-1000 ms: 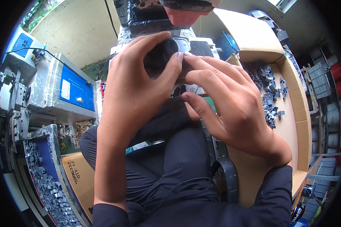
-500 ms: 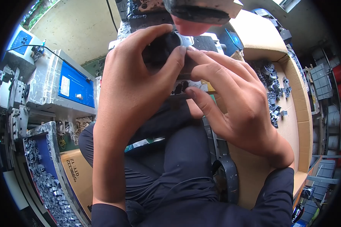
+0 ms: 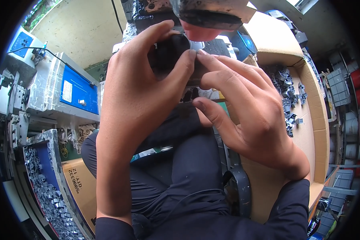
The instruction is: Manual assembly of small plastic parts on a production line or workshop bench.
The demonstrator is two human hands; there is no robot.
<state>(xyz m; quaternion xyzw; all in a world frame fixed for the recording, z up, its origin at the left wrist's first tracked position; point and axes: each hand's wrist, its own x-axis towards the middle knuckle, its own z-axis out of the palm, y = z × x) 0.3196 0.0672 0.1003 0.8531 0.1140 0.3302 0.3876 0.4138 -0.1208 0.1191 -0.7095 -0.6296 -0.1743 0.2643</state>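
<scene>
At the top centre, a small pale grey part (image 3: 196, 45) sits on a dark block under a pink rubber pad (image 3: 202, 33). My left hand (image 3: 138, 82) curves around the dark block, its thumb tip at the part's near edge and its fingers at the far side. My right hand (image 3: 250, 106) touches the same near edge with its forefinger tip. The right thumb hangs lower, apart from the fingers, and nothing lies between them. The pad and my hands hide most of the part.
Above the pad is a machine head (image 3: 210, 14). To the right stands a large cardboard box (image 3: 320, 132) with dark grey plastic parts (image 3: 288, 96) inside. A tray (image 3: 59, 172) of similar parts is at the left, near a blue-fronted cabinet (image 3: 78, 90).
The pink pad and machine head appear slightly lower over the part. My left forefinger has lifted slightly and moved left. My right hand has barely moved.
</scene>
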